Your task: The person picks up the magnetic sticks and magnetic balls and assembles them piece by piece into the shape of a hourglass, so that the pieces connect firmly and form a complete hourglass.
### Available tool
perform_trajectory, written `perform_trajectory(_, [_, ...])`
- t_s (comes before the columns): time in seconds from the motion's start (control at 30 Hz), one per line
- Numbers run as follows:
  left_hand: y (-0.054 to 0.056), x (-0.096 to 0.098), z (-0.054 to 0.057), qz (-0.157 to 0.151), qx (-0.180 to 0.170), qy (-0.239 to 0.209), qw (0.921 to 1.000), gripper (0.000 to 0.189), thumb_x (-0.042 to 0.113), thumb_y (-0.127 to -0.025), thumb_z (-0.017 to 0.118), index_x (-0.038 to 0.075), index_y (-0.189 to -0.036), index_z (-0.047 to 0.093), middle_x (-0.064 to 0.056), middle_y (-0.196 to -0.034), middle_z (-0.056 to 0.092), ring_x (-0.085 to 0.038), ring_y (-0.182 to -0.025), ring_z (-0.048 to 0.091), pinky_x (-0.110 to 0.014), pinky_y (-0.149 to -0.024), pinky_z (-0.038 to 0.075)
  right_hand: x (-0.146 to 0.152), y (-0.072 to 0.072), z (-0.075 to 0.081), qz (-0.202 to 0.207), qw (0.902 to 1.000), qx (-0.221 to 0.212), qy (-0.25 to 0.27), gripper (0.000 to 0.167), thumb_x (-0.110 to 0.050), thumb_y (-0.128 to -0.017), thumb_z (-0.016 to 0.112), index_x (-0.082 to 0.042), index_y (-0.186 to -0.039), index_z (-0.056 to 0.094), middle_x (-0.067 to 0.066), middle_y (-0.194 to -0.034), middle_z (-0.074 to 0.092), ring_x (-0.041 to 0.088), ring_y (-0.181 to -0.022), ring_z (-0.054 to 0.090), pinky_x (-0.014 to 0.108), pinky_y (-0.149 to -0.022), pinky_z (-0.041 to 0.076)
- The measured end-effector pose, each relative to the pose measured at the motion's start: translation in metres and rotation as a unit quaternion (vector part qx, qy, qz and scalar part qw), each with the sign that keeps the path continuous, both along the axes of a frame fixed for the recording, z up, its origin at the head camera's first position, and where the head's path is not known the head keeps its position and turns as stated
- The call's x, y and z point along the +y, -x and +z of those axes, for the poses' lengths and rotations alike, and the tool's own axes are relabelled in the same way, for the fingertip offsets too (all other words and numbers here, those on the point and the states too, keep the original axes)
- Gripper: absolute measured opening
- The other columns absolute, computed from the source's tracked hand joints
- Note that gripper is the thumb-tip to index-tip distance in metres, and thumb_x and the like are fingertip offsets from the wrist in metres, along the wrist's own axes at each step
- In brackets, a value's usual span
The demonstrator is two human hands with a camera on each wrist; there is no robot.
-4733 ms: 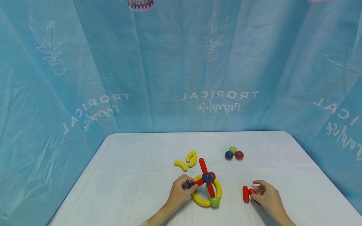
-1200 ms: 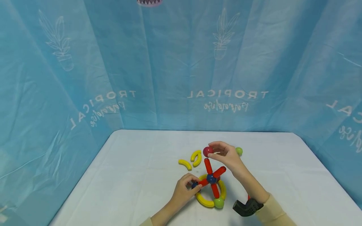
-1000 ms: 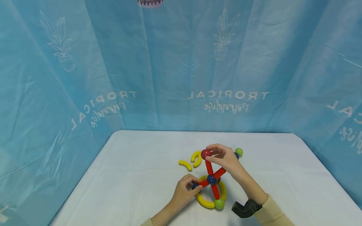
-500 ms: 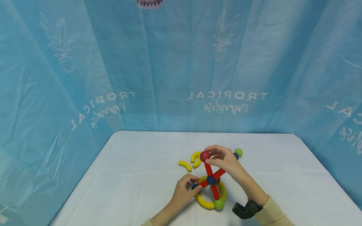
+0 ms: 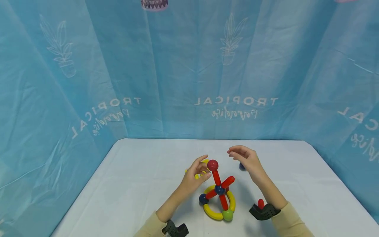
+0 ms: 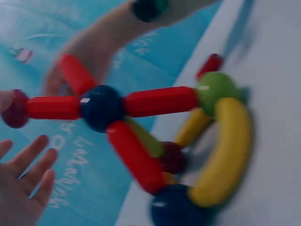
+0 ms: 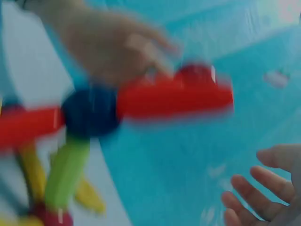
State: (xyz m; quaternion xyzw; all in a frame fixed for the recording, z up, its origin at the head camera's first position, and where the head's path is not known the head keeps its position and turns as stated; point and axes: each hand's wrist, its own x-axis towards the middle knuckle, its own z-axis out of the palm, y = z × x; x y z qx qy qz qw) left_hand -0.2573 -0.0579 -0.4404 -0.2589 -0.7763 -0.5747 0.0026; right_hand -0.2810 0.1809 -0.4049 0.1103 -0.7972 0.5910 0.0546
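Observation:
A toy built from magnetic rods and balls stands on the table. Its base is a ring of curved yellow rods [image 5: 212,213], joined by a blue ball [image 5: 203,198], a green ball [image 5: 227,215] and a dark red one. Sloping rods rise to a central blue ball [image 5: 219,190], from which two more red rods stick out. A red ball [image 5: 213,165] caps the upper red rod [image 5: 216,177]. My left hand [image 5: 193,174] is beside this red ball, fingers spread and thumb overlapping it in the left wrist view. My right hand [image 5: 247,161] hovers behind, to the right, holding nothing.
Loose yellow curved rods [image 5: 196,176] lie partly hidden behind my left hand. A loose blue ball [image 5: 242,166] shows beside my right hand. A red rod [image 5: 261,204] lies partly behind the black right wrist mount [image 5: 264,211]. A blue curtain [image 5: 189,65] hangs behind the table.
A red rod and the red ball have joined the toy. My right hand has let go of that ball and drawn right; my left hand has left the ring's blue ball and risen beside the red one.

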Motion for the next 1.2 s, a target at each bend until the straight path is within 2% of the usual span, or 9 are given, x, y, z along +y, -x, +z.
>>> perform_trajectory(0.13, [0.010, -0.004, 0.018, -0.043, -0.004, 0.027, 0.9987, 0.047, 0.022, -0.093, 0.058, 0.017, -0.138, 0.045, -0.010, -0.115, 0.065, -0.020, -0.101, 0.059, -0.031, -0.090, 0.049, 0.023, 0.014, -0.023, -0.073, 0.9968, 0.001, -0.034, 0.033, -0.028, -0.093, 0.061, -0.002, -0.114, 0.063, 0.015, -0.113, 0.067, 0.000, -0.090, 0.059, 0.016, -0.081, 0.049])
perform_trajectory(0.27, [0.013, -0.008, 0.027, -0.071, -0.034, 0.055, 0.9954, 0.041, 0.024, -0.094, 0.056, 0.015, -0.134, 0.051, -0.011, -0.118, 0.064, -0.021, -0.102, 0.059, -0.027, -0.083, 0.051, 0.039, 0.022, -0.049, -0.095, 0.9906, 0.014, -0.097, 0.027, -0.015, -0.090, 0.064, -0.001, -0.113, 0.065, 0.016, -0.112, 0.068, 0.013, -0.096, 0.061, 0.016, -0.080, 0.048])
perform_trajectory(0.4, [0.012, -0.011, 0.030, -0.071, -0.062, 0.057, 0.9940, 0.040, 0.023, -0.094, 0.057, 0.015, -0.133, 0.052, -0.011, -0.119, 0.063, -0.022, -0.102, 0.058, -0.027, -0.074, 0.052, 0.047, 0.029, -0.067, -0.094, 0.9863, 0.015, -0.135, 0.029, -0.007, -0.087, 0.065, 0.000, -0.115, 0.064, 0.017, -0.115, 0.067, 0.029, -0.105, 0.060, 0.029, -0.087, 0.052])
perform_trajectory(0.53, [0.010, -0.012, 0.032, -0.061, -0.075, 0.051, 0.9940, 0.040, 0.024, -0.093, 0.059, 0.015, -0.131, 0.054, -0.012, -0.117, 0.064, -0.020, -0.099, 0.058, -0.026, -0.070, 0.051, 0.050, 0.033, -0.077, -0.083, 0.9824, 0.010, -0.167, 0.032, -0.005, -0.086, 0.065, 0.002, -0.117, 0.062, 0.019, -0.118, 0.065, 0.033, -0.107, 0.058, 0.042, -0.090, 0.052])
perform_trajectory(0.77, [0.011, -0.015, 0.034, -0.068, -0.079, 0.054, 0.9930, 0.038, 0.024, -0.092, 0.061, 0.013, -0.127, 0.055, -0.013, -0.112, 0.065, -0.019, -0.096, 0.058, -0.028, -0.072, 0.051, 0.050, 0.033, -0.087, -0.046, 0.9760, 0.022, -0.212, 0.033, -0.001, -0.081, 0.068, 0.005, -0.113, 0.064, 0.023, -0.113, 0.065, 0.034, -0.098, 0.062, 0.045, -0.083, 0.054])
perform_trajectory(0.9, [0.013, -0.016, 0.035, -0.074, -0.074, 0.058, 0.9929, 0.036, 0.022, -0.091, 0.062, 0.011, -0.125, 0.055, -0.013, -0.111, 0.065, -0.020, -0.097, 0.059, -0.027, -0.078, 0.051, 0.047, 0.032, -0.087, -0.038, 0.9737, 0.013, -0.224, 0.030, -0.004, -0.080, 0.070, 0.004, -0.109, 0.065, 0.021, -0.108, 0.066, 0.030, -0.092, 0.063, 0.041, -0.078, 0.056])
perform_trajectory(1.0, [0.014, -0.016, 0.035, -0.077, -0.070, 0.057, 0.9930, 0.036, 0.020, -0.091, 0.062, 0.010, -0.125, 0.055, -0.014, -0.111, 0.065, -0.020, -0.097, 0.060, -0.026, -0.082, 0.051, 0.045, 0.030, -0.079, -0.051, 0.9769, 0.004, -0.207, 0.032, -0.009, -0.081, 0.072, 0.001, -0.110, 0.065, 0.018, -0.107, 0.067, 0.027, -0.091, 0.063, 0.037, -0.077, 0.055])
perform_trajectory(1.1, [0.015, -0.016, 0.035, -0.080, -0.070, 0.053, 0.9929, 0.036, 0.020, -0.091, 0.061, 0.009, -0.125, 0.055, -0.014, -0.112, 0.065, -0.019, -0.097, 0.060, -0.026, -0.082, 0.052, 0.044, 0.024, -0.059, -0.040, 0.9876, -0.023, -0.150, 0.038, -0.018, -0.083, 0.072, -0.002, -0.116, 0.063, 0.018, -0.114, 0.065, 0.024, -0.093, 0.062, 0.035, -0.081, 0.054])
perform_trajectory(1.2, [0.015, -0.015, 0.035, -0.082, -0.073, 0.049, 0.9928, 0.036, 0.019, -0.091, 0.061, 0.009, -0.125, 0.055, -0.015, -0.111, 0.065, -0.019, -0.097, 0.060, -0.027, -0.082, 0.052, 0.044, 0.013, -0.034, 0.016, 0.9961, -0.043, -0.075, 0.040, -0.020, -0.086, 0.069, -0.003, -0.120, 0.060, 0.010, -0.118, 0.062, 0.017, -0.095, 0.060, 0.030, -0.084, 0.052])
